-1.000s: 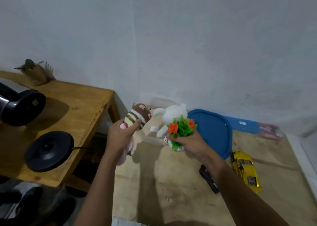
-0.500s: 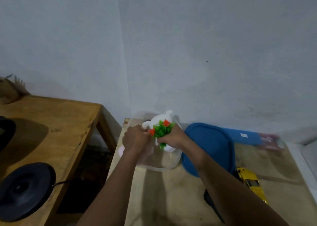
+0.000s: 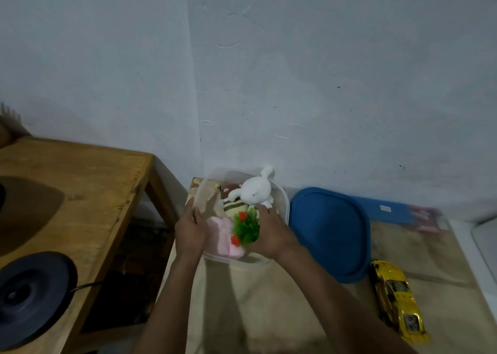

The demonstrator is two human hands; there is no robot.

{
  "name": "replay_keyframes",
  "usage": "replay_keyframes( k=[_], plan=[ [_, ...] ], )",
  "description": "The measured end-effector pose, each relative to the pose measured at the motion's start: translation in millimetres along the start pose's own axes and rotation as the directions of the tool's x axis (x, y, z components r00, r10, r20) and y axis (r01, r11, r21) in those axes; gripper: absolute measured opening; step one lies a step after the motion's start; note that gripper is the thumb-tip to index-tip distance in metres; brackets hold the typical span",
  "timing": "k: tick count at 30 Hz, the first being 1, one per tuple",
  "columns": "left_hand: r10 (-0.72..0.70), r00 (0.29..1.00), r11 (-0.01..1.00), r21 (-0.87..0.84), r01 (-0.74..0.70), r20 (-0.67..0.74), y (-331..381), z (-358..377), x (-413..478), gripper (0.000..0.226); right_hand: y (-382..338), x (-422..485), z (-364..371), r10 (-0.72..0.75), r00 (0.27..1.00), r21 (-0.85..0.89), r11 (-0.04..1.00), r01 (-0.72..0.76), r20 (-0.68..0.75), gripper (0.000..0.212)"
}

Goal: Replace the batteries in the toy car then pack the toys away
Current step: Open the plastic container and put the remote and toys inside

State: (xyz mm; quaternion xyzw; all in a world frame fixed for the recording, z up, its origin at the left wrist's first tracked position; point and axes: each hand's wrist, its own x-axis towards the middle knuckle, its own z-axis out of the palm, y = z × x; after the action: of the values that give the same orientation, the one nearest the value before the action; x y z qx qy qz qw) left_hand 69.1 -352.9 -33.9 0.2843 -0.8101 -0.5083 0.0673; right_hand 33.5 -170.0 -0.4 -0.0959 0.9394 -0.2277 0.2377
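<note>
Left hand (image 3: 191, 230), right hand (image 3: 271, 235) — toys (image 3: 246, 227) between

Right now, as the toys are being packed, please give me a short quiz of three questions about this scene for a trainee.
1. True or false: the yellow toy car lies outside the clear container.
2. What lies between the container and the car? A) a blue lid B) a red ball C) a book
3. What colour is the plush rabbit in the container?

Key: 1 true; 2 A; 3 white.
</note>
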Motion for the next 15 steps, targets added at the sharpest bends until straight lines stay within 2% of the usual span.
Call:
replay_keyframes(
  k=[2,4,8,9,12,15],
  plan=[
    [-0.015,1.000,1.000,-0.017,0.015,-0.009,1,2,-2,0.041,-6,-9,-6,-0.021,0.997,0.028,0.999,0.023,-0.075,0.096],
    [-0.019,1.000,1.000,-0.016,0.019,-0.017,2,4,-4,0.041,-13,-20,-11,-0.080,0.986,0.029,0.996,0.085,-0.149,0.074],
    [-0.033,0.999,0.999,-0.043,0.031,-0.030,-2,8,-7,0.042,-12,-37,-18,-0.115,0.993,-0.034,0.993,0.115,-0.023,0.039],
    [-0.033,0.999,0.998,-0.052,0.031,-0.034,-4,9,-7,0.042,-10,-41,-19,-0.131,0.990,-0.004,0.991,0.131,-0.052,0.036],
    [-0.024,0.998,0.995,-0.093,0.020,-0.049,-2,9,-11,0.043,-3,-47,-23,-0.147,0.940,0.095,0.978,0.184,-0.308,0.029],
    [-0.023,0.998,0.996,-0.090,0.018,-0.056,-2,8,-12,0.045,5,-33,-24,-0.211,0.908,-0.006,0.975,0.224,-0.363,0.035]
  ],
)
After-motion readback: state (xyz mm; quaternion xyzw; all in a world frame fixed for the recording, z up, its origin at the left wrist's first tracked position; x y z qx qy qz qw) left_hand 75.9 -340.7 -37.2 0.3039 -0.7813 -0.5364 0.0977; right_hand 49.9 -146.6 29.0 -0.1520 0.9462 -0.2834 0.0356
